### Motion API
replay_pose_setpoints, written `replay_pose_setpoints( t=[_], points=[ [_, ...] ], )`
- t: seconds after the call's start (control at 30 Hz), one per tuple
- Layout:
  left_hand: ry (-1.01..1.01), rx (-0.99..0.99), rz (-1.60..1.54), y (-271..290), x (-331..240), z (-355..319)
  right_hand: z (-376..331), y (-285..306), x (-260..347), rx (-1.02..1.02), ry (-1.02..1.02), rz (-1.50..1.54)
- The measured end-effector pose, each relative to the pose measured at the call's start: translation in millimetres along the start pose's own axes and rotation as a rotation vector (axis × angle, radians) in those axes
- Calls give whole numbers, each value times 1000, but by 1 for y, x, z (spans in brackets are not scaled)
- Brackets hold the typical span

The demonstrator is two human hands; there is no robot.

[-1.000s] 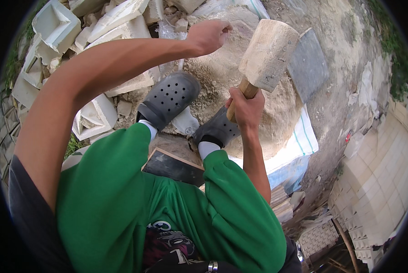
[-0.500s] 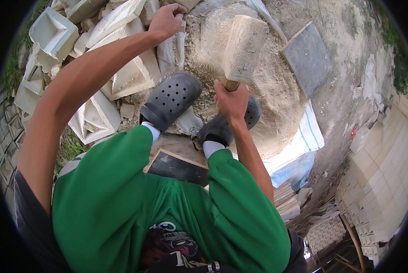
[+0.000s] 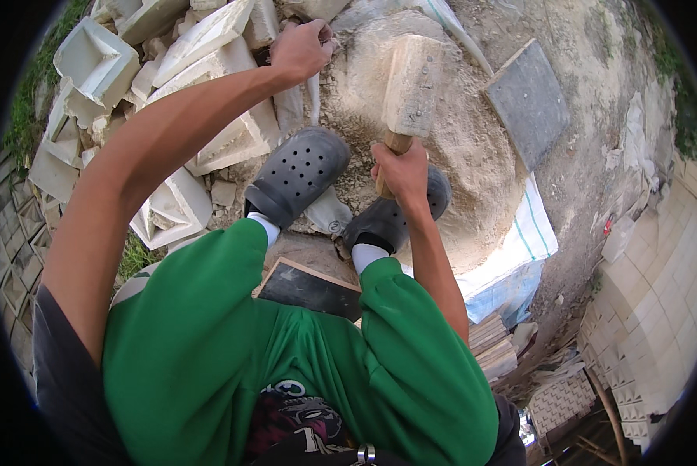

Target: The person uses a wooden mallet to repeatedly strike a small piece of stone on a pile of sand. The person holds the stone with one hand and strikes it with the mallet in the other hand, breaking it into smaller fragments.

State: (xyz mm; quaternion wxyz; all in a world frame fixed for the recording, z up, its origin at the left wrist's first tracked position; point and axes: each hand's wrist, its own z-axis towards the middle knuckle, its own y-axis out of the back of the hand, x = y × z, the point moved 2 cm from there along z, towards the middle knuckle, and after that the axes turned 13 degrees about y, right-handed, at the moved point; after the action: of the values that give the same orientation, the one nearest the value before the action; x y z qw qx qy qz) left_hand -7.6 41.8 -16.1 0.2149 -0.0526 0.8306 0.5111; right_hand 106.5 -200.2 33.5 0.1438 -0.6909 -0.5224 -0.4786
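My right hand point(image 3: 401, 171) is wrapped round the handle of a wooden mallet point(image 3: 414, 84). Its blocky, dust-covered head is held over a heap of pale crushed powder point(image 3: 473, 179). At the heap's upper left edge, beside broken white pieces, is my left hand point(image 3: 302, 48). Its fingers are curled inward; what they hold, if anything, is too small or hidden to name. Pale broken blocks with hollow faces point(image 3: 232, 128) lie piled under and left of my left forearm.
My grey clogs point(image 3: 298, 175) stand at the heap's near edge. A flat grey slab point(image 3: 527, 101) lies to its right, and a white sack sheet point(image 3: 519, 237) spreads beneath. Below my feet is a dark board point(image 3: 310, 287). Stacked pale tiles point(image 3: 651, 303) stand far right.
My left hand has shifted a little right and nearer, toward the heap. The mallet has tilted slightly, and more of its handle shows around my right hand.
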Motion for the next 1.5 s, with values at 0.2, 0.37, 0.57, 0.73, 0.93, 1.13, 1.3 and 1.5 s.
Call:
replay_pose_setpoints(
  t=[0.2, 0.37, 0.57, 0.73, 0.93, 1.13, 1.3, 1.5],
  points=[
    [-220, -45, -3, 9, -9, -12, -3, 14, 4, 19, 4, 119],
    [-555, -23, -249, 25, -26, -22, -6, 35, 13, -68, -10, 127],
    [-558, 94, -268, 35, -40, -30, -12, 51, 15, -164, -3, 212],
    [-230, 246, -310, 27, -44, -32, -13, 51, 10, -128, -41, 211],
    [-296, 316, -350, 40, -65, -44, -12, 48, 6, -122, -30, 187],
    [-381, 110, -109, 37, -80, -60, -13, 47, 8, -122, -23, 206],
    [-494, 0, -51, 16, -91, -58, -12, 46, 12, -113, -14, 210],
    [-530, -145, 137, -11, -72, -37, -11, 44, 15, -115, -30, 138]
  ],
)
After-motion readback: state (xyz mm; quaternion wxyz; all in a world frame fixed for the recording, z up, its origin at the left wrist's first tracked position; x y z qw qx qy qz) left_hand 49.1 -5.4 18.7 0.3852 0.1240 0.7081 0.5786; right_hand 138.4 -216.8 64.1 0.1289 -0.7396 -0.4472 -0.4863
